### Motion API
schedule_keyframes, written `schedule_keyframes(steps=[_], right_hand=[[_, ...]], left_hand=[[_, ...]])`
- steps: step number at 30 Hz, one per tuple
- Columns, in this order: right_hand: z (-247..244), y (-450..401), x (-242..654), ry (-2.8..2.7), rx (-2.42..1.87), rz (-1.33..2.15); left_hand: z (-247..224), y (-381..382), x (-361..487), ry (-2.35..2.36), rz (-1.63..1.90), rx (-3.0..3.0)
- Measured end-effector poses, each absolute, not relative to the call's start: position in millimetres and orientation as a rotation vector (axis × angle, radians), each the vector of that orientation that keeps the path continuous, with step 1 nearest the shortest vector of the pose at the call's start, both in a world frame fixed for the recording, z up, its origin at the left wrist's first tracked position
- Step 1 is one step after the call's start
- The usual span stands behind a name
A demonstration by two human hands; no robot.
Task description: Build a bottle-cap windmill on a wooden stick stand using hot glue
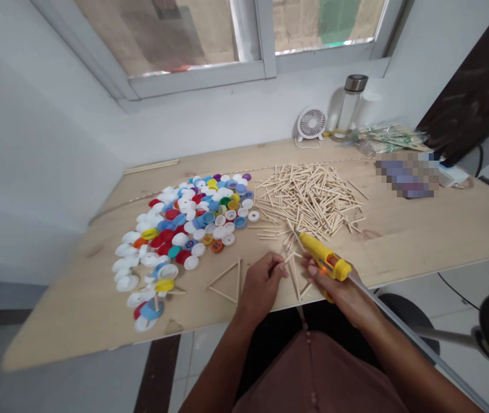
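Observation:
My left hand (267, 282) is closed in a pinch on a thin wooden stick (290, 257) near the table's front edge. My right hand (339, 289) is wrapped round a yellow glue gun (322, 252), whose tip points up and left toward the stick pile. Between my hands more sticks (295, 278) lie at angles; their joints are partly hidden. Left of my left hand lies a triangle of sticks (239, 281). A large heap of short sticks (313, 198) spreads beyond the glue gun. Many coloured bottle caps (184, 223) cover the table to the left.
At the back stand a small white fan (312, 123) and a clear bottle (349, 106). Bagged sticks (391, 136) and a blurred flat item (408, 178) lie at the right. A black stool (408, 324) stands beyond the table's front edge (210, 328).

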State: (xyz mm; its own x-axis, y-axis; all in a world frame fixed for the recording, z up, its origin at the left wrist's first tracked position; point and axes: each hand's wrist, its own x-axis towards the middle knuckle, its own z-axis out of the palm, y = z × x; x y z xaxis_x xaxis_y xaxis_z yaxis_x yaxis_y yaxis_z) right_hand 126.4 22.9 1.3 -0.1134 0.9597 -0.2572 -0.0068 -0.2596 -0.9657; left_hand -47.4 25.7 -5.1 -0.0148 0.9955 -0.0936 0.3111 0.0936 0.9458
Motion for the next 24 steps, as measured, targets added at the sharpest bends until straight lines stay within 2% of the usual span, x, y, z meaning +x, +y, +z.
schedule_keyframes(steps=[24], right_hand=[[-6.6,24.4,126.9,-1.237,-1.370,1.409]], left_hand=[[-4.4,21.6,-43.7,1.362,1.201,0.897]])
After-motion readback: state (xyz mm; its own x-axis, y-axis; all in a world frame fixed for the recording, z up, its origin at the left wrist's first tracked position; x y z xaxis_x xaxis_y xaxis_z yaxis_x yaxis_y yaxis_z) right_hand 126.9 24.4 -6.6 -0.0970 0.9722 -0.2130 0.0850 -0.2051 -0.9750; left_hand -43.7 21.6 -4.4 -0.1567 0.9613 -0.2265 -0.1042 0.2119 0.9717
